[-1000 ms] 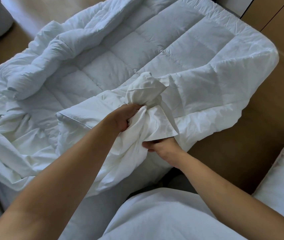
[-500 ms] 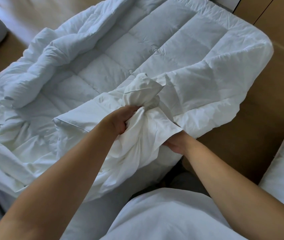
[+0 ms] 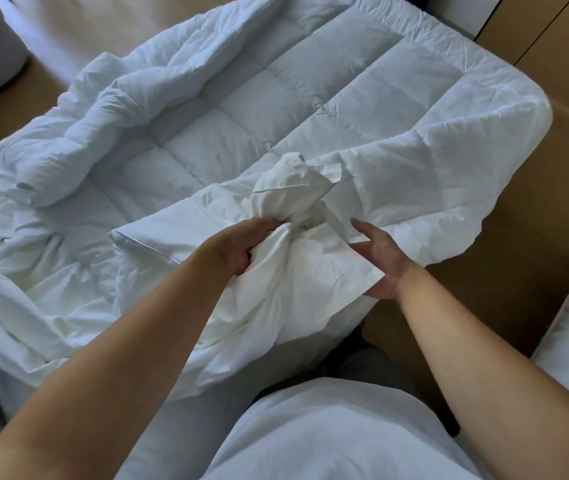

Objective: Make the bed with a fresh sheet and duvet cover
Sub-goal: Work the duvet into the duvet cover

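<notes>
Corner-fill step, by the look of it: clamped neck of smooth white cotton duvet cover (image 3: 293, 271) in left hand (image 3: 245, 247), fingers curled tight round the bunch, likely to trap one corner of thick white quilted duvet (image 3: 276, 109) inside the cloth knob just above the fist. Held right hand (image 3: 380, 261) spread, pinching nothing, palm against the loose cover flap, probably to smooth or feed it down. Found rest of duvet lying open across tan floor (image 3: 535, 237), cover pooled at near edge, so far from done.

Tan floor (image 3: 532, 244), perhaps wooden panelling (image 3: 560, 39)
</notes>
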